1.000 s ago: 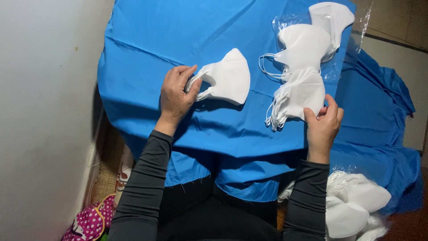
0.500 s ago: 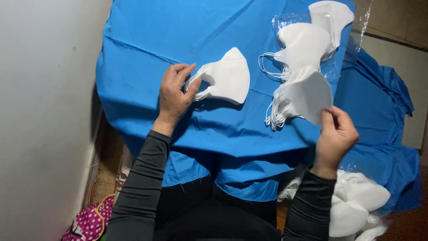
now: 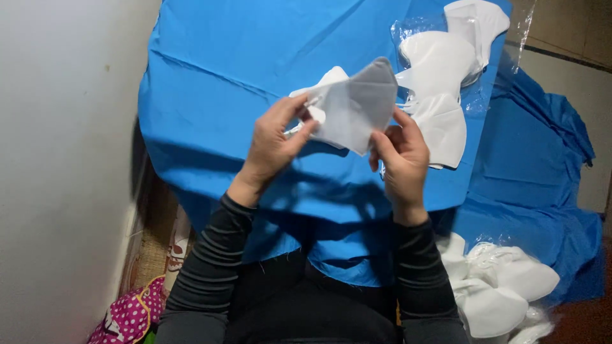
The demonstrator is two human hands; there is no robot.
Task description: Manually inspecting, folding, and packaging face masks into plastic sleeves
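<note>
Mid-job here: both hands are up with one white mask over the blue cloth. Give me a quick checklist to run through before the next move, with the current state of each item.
1. Mask held by both hands: ok, left hand pinches its left edge, right hand its lower right.
2. Mask lifted off the blue cloth: ok, it is raised above the cloth.
3. Ear loops free of tangles: cannot tell, fingers cover them.
4. Single mask in hand, not two stuck together: cannot tell.
5. Stack of masks in reach: ok, lying just right of the hands.
6. Bagged masks at lower right undisturbed: ok.
</note>
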